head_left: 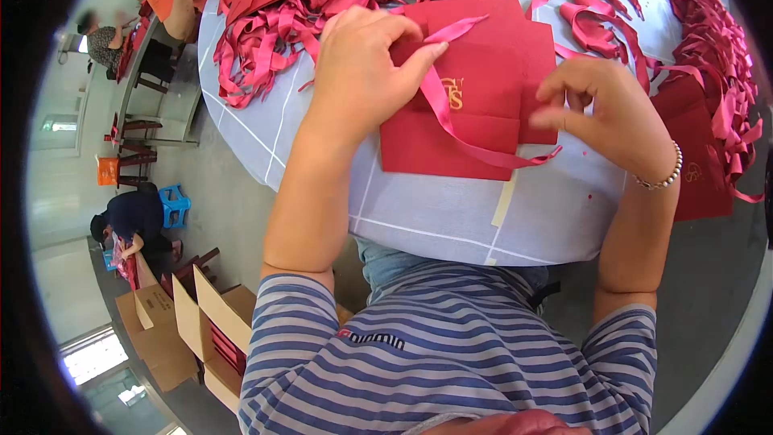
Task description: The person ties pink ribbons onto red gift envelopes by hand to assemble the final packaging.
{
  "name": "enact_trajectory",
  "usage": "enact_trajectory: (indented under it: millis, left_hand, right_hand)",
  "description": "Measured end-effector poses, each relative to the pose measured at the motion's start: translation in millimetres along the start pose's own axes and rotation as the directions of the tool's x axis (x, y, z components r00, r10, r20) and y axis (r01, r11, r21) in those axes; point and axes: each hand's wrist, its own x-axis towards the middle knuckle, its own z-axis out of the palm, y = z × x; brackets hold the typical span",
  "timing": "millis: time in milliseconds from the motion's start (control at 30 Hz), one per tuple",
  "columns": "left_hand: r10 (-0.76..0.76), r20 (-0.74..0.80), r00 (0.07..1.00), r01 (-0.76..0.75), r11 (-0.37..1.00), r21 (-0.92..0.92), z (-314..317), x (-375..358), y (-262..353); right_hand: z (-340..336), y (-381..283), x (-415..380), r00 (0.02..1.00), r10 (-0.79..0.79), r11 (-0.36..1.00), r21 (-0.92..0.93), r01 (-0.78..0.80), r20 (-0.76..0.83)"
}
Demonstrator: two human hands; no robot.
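Note:
A red paper bag or folder [483, 48] with gold lettering lies on the cloth-covered table, another red flat piece [538, 72] partly under it. A pink ribbon [451, 117] crosses its front, one end pointing up right, the other hanging past the lower edge. My left hand [362, 64] is at the upper left edge, thumb and forefinger apart, the ribbon running behind the thumb; its other fingers are partly hidden. My right hand [596, 101] hovers by the right edge, fingers curved, thumb and forefinger slightly apart, with nothing visible between them.
Red pieces with tangled pink ribbons [266, 48] heap at the table's far left. More ribbons [600, 20] lie far right, beside a ribboned red stack [696, 145]. An open cardboard box [213, 314] stands left below. Other people [133, 217] sit further left, near a blue stool [174, 205].

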Motion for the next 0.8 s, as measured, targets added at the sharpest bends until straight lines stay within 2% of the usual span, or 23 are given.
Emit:
enact_trajectory:
  millis: [33, 67, 100, 133, 167, 233, 267, 333, 400, 433, 500, 533, 600, 633, 700, 733, 767, 800]
  left_hand:
    - [0.026, -0.086, 0.996, -0.032, 0.997, -0.069, 4, 0, 3]
    - [0.018, -0.085, 0.996, -0.024, 0.997, -0.067, 6, 0, 5]
    - [0.015, -0.094, 0.995, -0.029, 0.988, -0.152, 6, 1, 5]
    - [0.012, -0.103, 0.995, -0.036, 0.971, -0.236, 7, 2, 6]
    - [0.01, -0.104, 0.995, -0.034, 0.972, -0.231, 6, 2, 7]
    - [0.009, -0.067, 0.998, -0.04, 0.882, -0.47, 4, 3, 8]
    - [0.009, -0.07, 0.998, -0.04, 0.885, -0.464, 4, 4, 8]
    - [0.132, -0.011, 0.991, -0.117, 0.833, -0.541, 6, 4, 8]
    - [0.173, 0.007, 0.985, -0.148, 0.865, -0.48, 8, 2, 6]
    - [0.158, 0.087, 0.984, -0.107, 0.899, -0.424, 9, -1, 6]
    - [0.143, 0.197, 0.97, -0.066, 0.933, -0.355, 11, -3, 3]
    - [0.143, 0.194, 0.971, -0.066, 0.933, -0.354, 11, -4, 2]
    - [0.049, 0.251, 0.967, 0.065, 0.903, -0.425, 8, -4, 3]
    - [0.048, 0.248, 0.968, 0.064, 0.903, -0.425, 6, -4, 4]
    - [-0.114, 0.379, 0.918, 0.257, 0.9, -0.351, 0, -3, 7]
    - [-0.117, 0.377, 0.919, 0.259, 0.899, -0.352, -2, -2, 8]
    - [-0.142, 0.44, 0.887, 0.312, 0.885, -0.344, -3, 0, 9]
    - [-0.165, 0.501, 0.849, 0.365, 0.87, -0.332, -4, 0, 9]
  right_hand:
    - [-3, -5, -3, 0.989, -0.015, 0.999, 0.053, 0.007, 0.149]
    - [-3, -9, -6, 0.955, -0.039, 0.994, 0.106, 0.008, 0.294]
    - [2, -10, -6, 0.938, -0.12, 0.992, 0.08, 0.099, 0.324]
    - [10, -12, -6, 0.933, -0.151, 0.989, 0.039, 0.146, 0.326]
    - [18, -14, -7, 0.928, -0.182, 0.981, -0.003, 0.194, 0.326]
    - [31, -16, -9, 0.923, -0.192, 0.972, -0.066, 0.226, 0.333]
    - [37, -15, -10, 0.92, -0.207, 0.959, -0.117, 0.258, 0.334]
    - [39, -16, -8, 0.914, -0.223, 0.942, -0.166, 0.291, 0.338]
    - [32, -19, -7, 0.899, -0.24, 0.96, -0.047, 0.276, 0.367]
    - [29, -21, -7, 0.897, -0.24, 0.96, -0.046, 0.276, 0.372]
    - [22, -25, -7, 0.95, -0.092, 0.982, 0.185, 0.037, 0.299]
    - [18, -25, -8, 0.969, -0.128, 0.976, 0.203, 0.084, 0.211]
    - [10, -24, -10, 0.995, 0.032, 0.941, 0.332, -0.061, 0.091]
    - [6, -22, -10, 0.999, 0.047, 0.936, 0.35, -0.044, 0.0]
    - [0, -15, -10, 0.988, 0.092, 0.889, 0.458, -0.026, -0.123]
    - [-3, -4, -10, 0.981, 0.02, 0.94, 0.337, 0.048, -0.195]
    - [-7, 0, -8, 0.981, 0.017, 0.941, 0.335, 0.049, -0.191]
    - [-10, 4, -7, 0.971, -0.043, 0.987, 0.139, 0.077, -0.236]
